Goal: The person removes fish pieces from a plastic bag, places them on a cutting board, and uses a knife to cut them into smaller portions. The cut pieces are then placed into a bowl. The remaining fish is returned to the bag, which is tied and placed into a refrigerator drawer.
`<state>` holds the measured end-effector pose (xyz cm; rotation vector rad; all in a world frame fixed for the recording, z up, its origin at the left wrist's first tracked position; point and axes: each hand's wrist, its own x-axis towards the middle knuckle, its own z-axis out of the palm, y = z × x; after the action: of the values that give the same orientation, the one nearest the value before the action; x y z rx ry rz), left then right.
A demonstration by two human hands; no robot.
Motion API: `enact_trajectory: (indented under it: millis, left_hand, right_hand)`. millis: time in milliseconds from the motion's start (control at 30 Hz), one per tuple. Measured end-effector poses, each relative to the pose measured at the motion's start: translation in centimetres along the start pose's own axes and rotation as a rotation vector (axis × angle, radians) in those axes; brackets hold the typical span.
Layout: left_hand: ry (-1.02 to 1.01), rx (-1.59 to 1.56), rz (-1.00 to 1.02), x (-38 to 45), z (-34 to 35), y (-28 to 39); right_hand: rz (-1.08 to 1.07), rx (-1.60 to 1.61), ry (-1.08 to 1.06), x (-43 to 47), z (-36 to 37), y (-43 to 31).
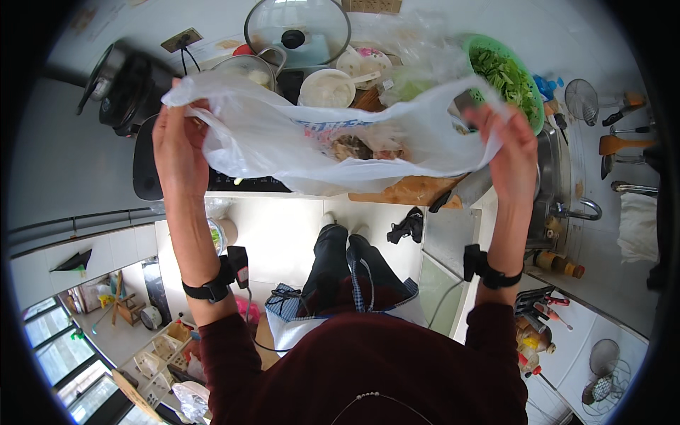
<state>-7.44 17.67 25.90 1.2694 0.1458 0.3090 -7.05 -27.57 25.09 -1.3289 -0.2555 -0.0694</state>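
A white plastic bag (265, 141) is stretched wide between my two hands, above the counter. My left hand (181, 143) grips its left edge, and my right hand (507, 143) grips its right edge; the right fingertips are blurred. Through the bag's opening some brownish food pieces (353, 147) show, too unclear to tell what kind. Under the right side of the bag are a wooden cutting board (409, 191) and a cleaver (473, 188) with a black handle. The bag hides part of the board and the counter.
Behind the bag stand a glass lid (319, 21), a metal pot (244, 69), a white bowl (326, 89) and a flowered bowl (372, 61). A green basket of leafy greens (504, 74) is at the back right, near the sink faucet (584, 210). A black rice cooker (130, 95) stands at the left.
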Motion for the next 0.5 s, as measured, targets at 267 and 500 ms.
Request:
enact_trajectory:
  millis: [267, 500]
  left_hand:
    - [0.058, 0.342, -0.099, -1.8, -0.7, -0.8]
    - [-0.149, 0.236, -0.079, 0.0, 2.4, 3.9]
  right_hand:
    - [0.143, -0.287, -0.037, -2.6, -0.8, -0.7]
    - [0.079, -0.139, -0.027, -0.4, 3.1, -1.1]
